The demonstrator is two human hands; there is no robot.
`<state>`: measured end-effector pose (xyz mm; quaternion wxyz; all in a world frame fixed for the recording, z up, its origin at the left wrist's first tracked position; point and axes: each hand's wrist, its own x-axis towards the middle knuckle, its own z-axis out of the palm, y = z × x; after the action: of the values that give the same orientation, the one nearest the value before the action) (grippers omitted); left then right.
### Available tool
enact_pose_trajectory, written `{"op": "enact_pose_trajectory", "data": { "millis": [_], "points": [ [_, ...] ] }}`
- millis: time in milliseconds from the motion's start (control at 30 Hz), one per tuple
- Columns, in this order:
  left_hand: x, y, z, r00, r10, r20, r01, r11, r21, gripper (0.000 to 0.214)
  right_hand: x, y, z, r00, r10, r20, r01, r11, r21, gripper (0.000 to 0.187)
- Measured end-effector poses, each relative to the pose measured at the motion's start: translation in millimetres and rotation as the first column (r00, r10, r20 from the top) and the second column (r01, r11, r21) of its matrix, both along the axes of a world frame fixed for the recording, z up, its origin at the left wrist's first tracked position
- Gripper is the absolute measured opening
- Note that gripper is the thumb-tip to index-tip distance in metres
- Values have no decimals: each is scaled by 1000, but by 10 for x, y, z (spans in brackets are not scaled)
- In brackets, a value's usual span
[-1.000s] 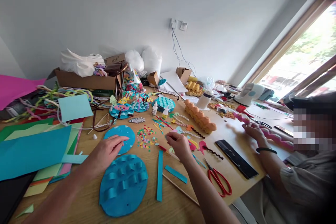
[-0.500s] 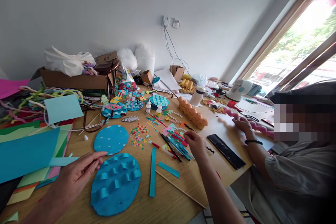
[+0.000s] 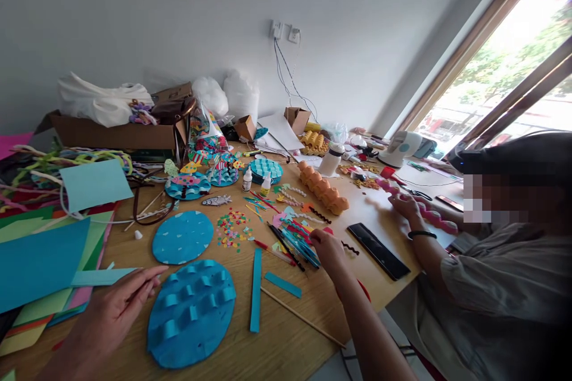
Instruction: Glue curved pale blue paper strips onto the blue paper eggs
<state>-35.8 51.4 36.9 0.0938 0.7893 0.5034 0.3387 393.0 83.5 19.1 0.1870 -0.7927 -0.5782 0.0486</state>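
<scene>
My left hand hovers at the left edge of a blue oval base that carries rows of curled paper loops. Its fingers are stretched out and close together, with nothing visible in them. Behind lies a flat blue oval dotted with small pale marks. Over the right end of a pile of blue and black sticks, my right hand is closed in a pinch; whatever sits between its fingertips is hidden. Two blue paper strips and a thin wooden stick lie between my hands.
Coloured paper sheets stack up at left. Confetti dots, glue bottles, an orange egg-carton strip and a black phone spread across the table. At right, another person's hand holds a pink egg-carton strip.
My left hand has drawn slightly left, away from the ovals. My right hand has dropped a little, nearer the sticks. The whole view has shifted slightly.
</scene>
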Motion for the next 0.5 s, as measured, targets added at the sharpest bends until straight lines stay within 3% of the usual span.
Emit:
{"op": "enact_pose_trajectory", "data": {
  "millis": [100, 333, 500],
  "points": [
    [-49, 20, -36, 994, -98, 57, 100, 995, -27, 34, 7, -1, -2, 996, -5, 88, 12, 997, -81, 20],
    [34, -9, 101, 998, -9, 68, 8, 1000, 10, 40, 20, -54, -18, 983, 42, 178, -8, 983, -185, 20],
    [-38, -58, 61, 1000, 28, 14, -26, 997, -72, 41, 34, -95, -20, 975, 23, 222, 21, 981, -194, 23]
  ]
}}
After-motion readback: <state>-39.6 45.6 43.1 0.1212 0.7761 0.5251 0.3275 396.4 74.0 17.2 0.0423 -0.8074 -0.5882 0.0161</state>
